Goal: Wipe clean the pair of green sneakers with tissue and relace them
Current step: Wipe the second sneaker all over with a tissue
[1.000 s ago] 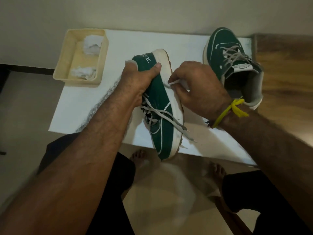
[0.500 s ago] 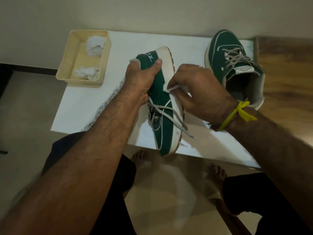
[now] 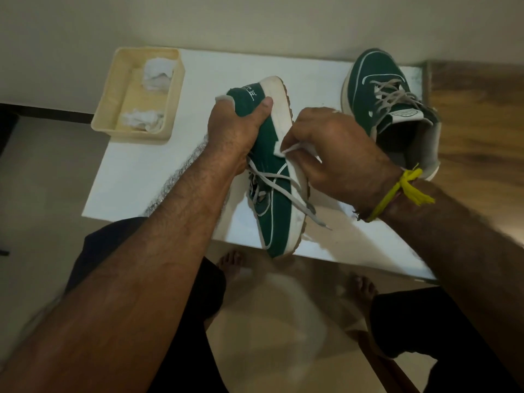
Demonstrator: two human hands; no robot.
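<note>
Centre frame, the left hand (image 3: 235,129) wraps its fingers round the heel of the tilted sneaker (image 3: 272,177), light and stiff-soled I'd judge, while the right hand (image 3: 337,154) pinches soft, tearable tissue (image 3: 279,150) against its midsole; the other sneaker (image 3: 388,109) waits upper right.

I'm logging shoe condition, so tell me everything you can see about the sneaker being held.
The held sneaker is green fabric with white piping, a thick off-white sole and loose grey laces. It lies tilted on its side over the white table, toe towards the person. The left hand grips its heel; the right hand presses a tissue against its sole edge.
</note>
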